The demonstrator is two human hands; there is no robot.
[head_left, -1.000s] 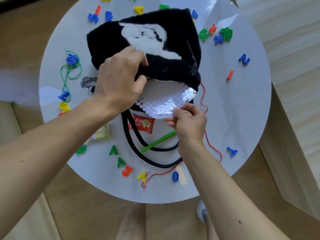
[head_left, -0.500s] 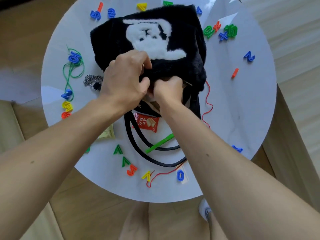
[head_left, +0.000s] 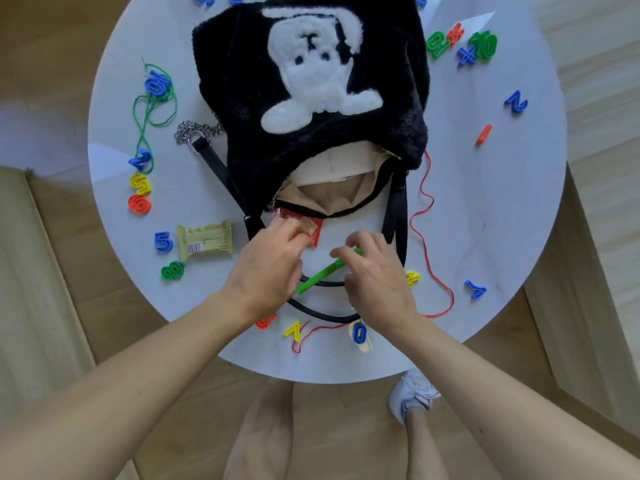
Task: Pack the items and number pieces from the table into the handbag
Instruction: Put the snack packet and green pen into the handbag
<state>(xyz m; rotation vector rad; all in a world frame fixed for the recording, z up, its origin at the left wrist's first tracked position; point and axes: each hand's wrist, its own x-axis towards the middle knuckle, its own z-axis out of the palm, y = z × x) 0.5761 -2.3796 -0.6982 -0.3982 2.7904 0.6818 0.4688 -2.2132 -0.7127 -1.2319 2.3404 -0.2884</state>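
Little of the packing is judged done. The black plush handbag (head_left: 311,98) lies flat on the round white tabletop (head_left: 502,209) with its zipped mouth gaping toward the person, and only beige lining can be seen inside; whether anything already lies within cannot be told. Nearly everything is left out: a red snack packet (head_left: 317,227) just below the mouth, a green pen (head_left: 320,276) lying across the black handles (head_left: 325,317), a pale yellow wrapped bar (head_left: 205,240) to the left, a green cord (head_left: 152,109) and a red cord (head_left: 424,216), and number pieces scattered around, among them a blue 5 (head_left: 163,242), a green 8 (head_left: 172,270), a blue 2 (head_left: 516,101), a blue 7 (head_left: 476,289) and a blue 0 (head_left: 359,333).

Both forearms are extended from the near edge, palms down, just in front of the bag's mouth. The left hand (head_left: 268,268) is curled over the red packet, fingertips pressed on its lower edge; a full grip is not yet seen. The right hand (head_left: 375,271) is arched over the pen's far end, thumb and forefinger spread a little and closing on it, though the pen appears to rest on the tabletop.
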